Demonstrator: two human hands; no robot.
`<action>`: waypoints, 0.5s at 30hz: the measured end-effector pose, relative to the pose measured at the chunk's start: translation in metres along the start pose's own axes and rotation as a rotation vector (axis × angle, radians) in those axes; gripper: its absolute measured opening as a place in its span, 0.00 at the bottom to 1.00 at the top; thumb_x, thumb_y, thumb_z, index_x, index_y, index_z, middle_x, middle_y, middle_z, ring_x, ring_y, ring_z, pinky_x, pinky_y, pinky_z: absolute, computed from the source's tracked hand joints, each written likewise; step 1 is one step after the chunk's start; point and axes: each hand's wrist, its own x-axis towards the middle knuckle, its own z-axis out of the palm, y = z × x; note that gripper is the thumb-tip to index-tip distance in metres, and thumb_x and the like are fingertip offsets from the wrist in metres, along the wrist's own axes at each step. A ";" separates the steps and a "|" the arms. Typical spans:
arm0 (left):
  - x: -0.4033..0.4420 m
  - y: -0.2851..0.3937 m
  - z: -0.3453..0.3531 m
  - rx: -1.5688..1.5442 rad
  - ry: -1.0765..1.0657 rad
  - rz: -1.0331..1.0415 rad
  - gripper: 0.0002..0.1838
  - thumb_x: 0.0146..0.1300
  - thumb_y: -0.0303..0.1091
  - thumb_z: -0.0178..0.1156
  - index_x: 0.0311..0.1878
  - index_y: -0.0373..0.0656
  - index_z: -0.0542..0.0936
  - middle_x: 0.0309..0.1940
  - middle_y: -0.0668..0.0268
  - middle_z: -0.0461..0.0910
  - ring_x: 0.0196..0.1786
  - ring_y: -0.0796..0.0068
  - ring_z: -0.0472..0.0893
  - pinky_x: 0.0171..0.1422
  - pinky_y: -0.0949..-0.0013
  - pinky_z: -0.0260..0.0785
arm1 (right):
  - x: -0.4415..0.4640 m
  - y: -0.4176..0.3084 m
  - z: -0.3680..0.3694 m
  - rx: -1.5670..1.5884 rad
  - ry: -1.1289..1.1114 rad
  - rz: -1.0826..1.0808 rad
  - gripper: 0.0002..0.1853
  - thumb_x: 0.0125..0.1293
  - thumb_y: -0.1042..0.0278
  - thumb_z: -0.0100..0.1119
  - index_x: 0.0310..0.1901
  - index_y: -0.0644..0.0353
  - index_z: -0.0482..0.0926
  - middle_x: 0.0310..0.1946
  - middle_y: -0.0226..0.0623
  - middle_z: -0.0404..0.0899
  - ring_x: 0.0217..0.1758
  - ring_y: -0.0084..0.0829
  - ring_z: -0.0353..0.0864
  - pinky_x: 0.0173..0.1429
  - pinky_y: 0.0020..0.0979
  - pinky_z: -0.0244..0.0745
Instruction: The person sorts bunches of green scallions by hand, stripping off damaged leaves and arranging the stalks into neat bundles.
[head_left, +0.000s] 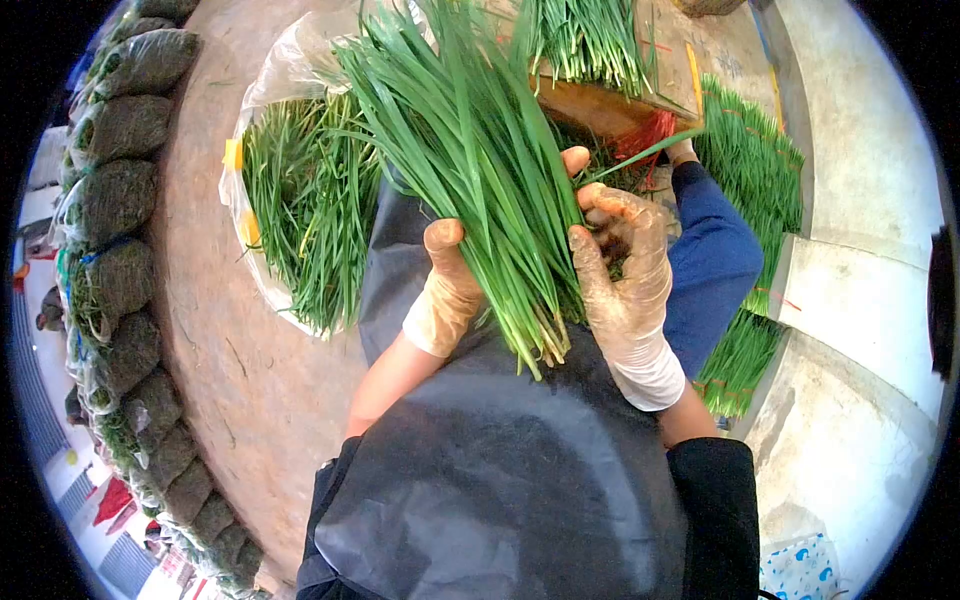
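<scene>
A thick bunch of garlic chives [480,170] lies across my left hand [447,290], thumb on the near side and fingers wrapped behind it. The fingertips of that hand show at the bunch's right edge. The pale cut ends point down toward my lap. My right hand [635,290], in a thin soiled glove like the left, is closed at the right side of the bunch. Between its thumb and fingers a single chive leaf [650,153] sticks out to the upper right. A dark apron [500,470] covers my lap below both hands.
To the left stands a clear plastic bag [280,80] of loose chives [310,200]. A wooden table [672,50] with more chives [585,40] is ahead, with red ties [652,138] beside it. Bundled chives [750,160] line the right; packed bags [130,130] line the far left.
</scene>
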 end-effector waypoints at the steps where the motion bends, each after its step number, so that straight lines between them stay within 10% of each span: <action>1: 0.000 -0.001 0.000 -0.001 0.002 -0.002 0.56 0.43 0.56 0.66 0.73 0.40 0.54 0.69 0.48 0.59 0.67 0.48 0.66 0.70 0.53 0.61 | 0.002 0.001 0.000 -0.063 0.029 -0.107 0.17 0.57 0.79 0.63 0.48 0.58 0.73 0.42 0.40 0.76 0.42 0.39 0.79 0.43 0.34 0.76; 7: 0.004 -0.002 -0.004 -0.010 -0.066 -0.007 0.55 0.45 0.56 0.65 0.73 0.39 0.53 0.72 0.49 0.53 0.69 0.45 0.63 0.72 0.48 0.58 | 0.009 -0.001 -0.010 -0.230 -0.068 -0.352 0.13 0.51 0.76 0.68 0.39 0.55 0.79 0.37 0.37 0.75 0.38 0.40 0.77 0.40 0.38 0.74; 11: 0.007 -0.001 -0.007 0.249 -0.019 0.009 0.57 0.44 0.68 0.64 0.73 0.46 0.56 0.70 0.48 0.56 0.66 0.44 0.67 0.70 0.47 0.61 | 0.013 -0.011 -0.006 -0.215 -0.143 -0.243 0.13 0.51 0.70 0.70 0.39 0.53 0.79 0.31 0.37 0.76 0.35 0.40 0.79 0.38 0.38 0.75; 15: 0.005 0.000 -0.011 0.060 -0.034 -0.023 0.55 0.43 0.52 0.65 0.72 0.39 0.53 0.71 0.47 0.55 0.68 0.43 0.64 0.71 0.48 0.59 | 0.005 0.001 -0.006 0.003 -0.184 0.116 0.10 0.56 0.74 0.67 0.39 0.60 0.77 0.31 0.38 0.79 0.34 0.35 0.82 0.41 0.30 0.76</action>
